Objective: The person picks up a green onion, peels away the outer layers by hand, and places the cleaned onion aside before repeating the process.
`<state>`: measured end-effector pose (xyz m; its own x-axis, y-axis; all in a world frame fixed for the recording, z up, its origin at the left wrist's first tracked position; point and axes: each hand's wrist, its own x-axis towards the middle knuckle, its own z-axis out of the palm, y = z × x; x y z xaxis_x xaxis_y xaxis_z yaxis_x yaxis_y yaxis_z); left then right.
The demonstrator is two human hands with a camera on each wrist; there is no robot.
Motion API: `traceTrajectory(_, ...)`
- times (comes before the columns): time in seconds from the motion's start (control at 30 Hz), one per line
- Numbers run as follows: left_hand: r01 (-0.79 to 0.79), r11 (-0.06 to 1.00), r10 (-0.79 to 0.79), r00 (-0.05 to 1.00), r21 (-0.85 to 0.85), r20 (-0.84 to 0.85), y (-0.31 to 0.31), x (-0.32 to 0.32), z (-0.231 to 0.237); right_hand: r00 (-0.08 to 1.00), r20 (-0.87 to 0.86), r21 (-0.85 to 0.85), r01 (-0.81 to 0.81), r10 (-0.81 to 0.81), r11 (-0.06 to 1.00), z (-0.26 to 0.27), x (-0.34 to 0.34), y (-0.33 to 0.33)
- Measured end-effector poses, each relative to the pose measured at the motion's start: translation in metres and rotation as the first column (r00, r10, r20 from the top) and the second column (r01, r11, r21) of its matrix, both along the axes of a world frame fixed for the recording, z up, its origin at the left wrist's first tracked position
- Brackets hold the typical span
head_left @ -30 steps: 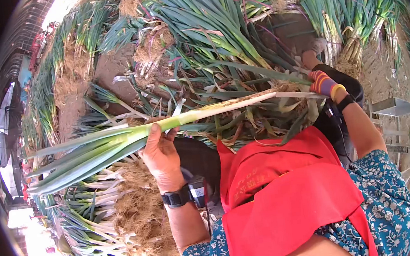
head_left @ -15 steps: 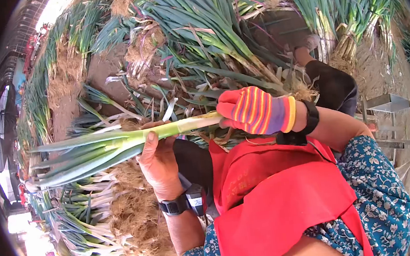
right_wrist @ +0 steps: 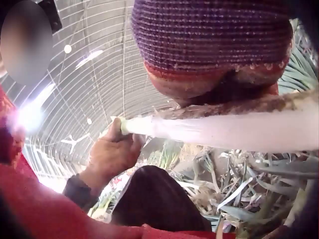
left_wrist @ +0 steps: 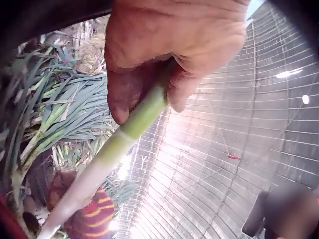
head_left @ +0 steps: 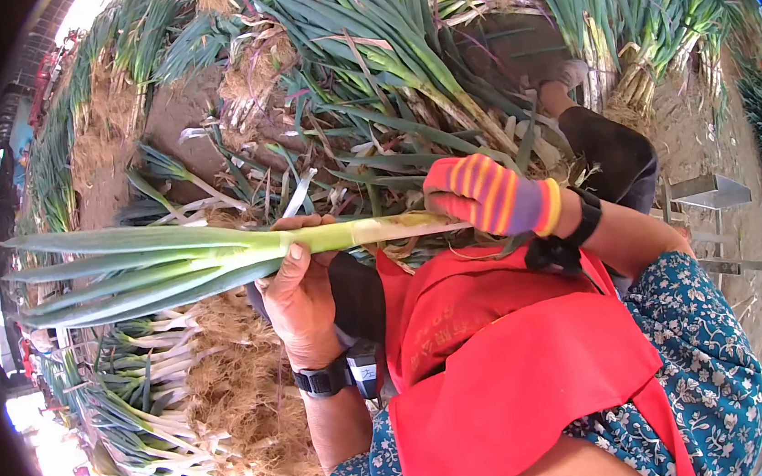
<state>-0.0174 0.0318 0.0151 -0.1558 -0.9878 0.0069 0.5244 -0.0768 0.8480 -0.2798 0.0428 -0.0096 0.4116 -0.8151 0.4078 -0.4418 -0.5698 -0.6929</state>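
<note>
A long green onion [head_left: 330,237] lies level across the body, its green leaves fanned out to the left and its white stalk running right. My bare left hand [head_left: 298,306] grips it where green turns pale, thumb on the near side; the left wrist view shows the fingers and thumb [left_wrist: 181,89] around the stalk. My right hand [head_left: 492,198], in a striped knit glove, is curled at the white part. In the right wrist view a brown, dirty strip of outer skin [right_wrist: 224,108] runs along the white stalk under the gloved fingertips, which are partly hidden.
Loose peeled leaves [head_left: 392,165] litter the ground ahead. A big bunch of green onions [head_left: 381,45] lies beyond them. At the lower left is a pile of green onions with brown roots [head_left: 239,380]. A metal stand [head_left: 714,192] is on the right.
My right hand has come from the stalk's far right end to its middle, then slid slightly right, uncovering some browned stalk. The left hand keeps its hold as the green onion shifts slightly left.
</note>
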Motion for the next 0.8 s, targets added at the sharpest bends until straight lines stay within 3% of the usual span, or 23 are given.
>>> traceTrajectory(0.1,-0.006,1.000,0.006,1.000,0.030,-0.001,-0.003,0.000,-0.002,0.997,-0.073,-0.121,-0.006,-0.003,0.993,0.017,0.013,0.012)
traceTrajectory(0.13,-0.042,0.996,0.042,0.999,0.081,-0.002,-0.002,-0.002,-0.005,0.978,-0.197,-0.225,0.016,-0.062,0.974,0.009,0.013,0.011)
traceTrajectory(0.23,-0.084,0.985,0.087,0.996,0.149,-0.017,0.003,-0.012,-0.009,0.944,-0.325,-0.145,-0.002,-0.046,0.989,0.015,0.009,0.015)
traceTrajectory(0.4,-0.032,0.995,0.033,0.999,0.095,-0.009,0.011,-0.015,-0.008,0.966,-0.253,-0.079,0.033,-0.052,0.996,-0.005,0.005,0.015)
traceTrajectory(0.53,0.131,0.991,-0.131,0.991,-0.010,0.000,0.010,-0.004,-0.006,0.986,-0.160,0.366,0.095,-0.038,0.926,-0.018,-0.003,0.007)
traceTrajectory(0.63,0.223,0.974,-0.222,0.975,-0.040,0.020,0.006,0.001,-0.002,0.991,-0.075,0.495,0.133,-0.110,0.859,-0.015,-0.003,0.009)
traceTrajectory(0.67,0.223,0.974,-0.222,0.975,-0.034,0.025,0.005,0.000,-0.002,0.991,-0.074,0.494,0.135,-0.113,0.859,-0.012,-0.004,0.009)
traceTrajectory(0.77,0.224,0.974,-0.224,0.974,-0.019,0.016,0.002,0.002,-0.006,0.994,0.066,0.133,-0.090,0.082,0.987,0.000,-0.003,0.016)
traceTrajectory(0.8,0.222,0.975,-0.222,0.975,-0.013,0.000,0.000,0.001,-0.006,0.997,-0.021,0.136,-0.069,0.073,0.988,0.011,-0.001,0.019)
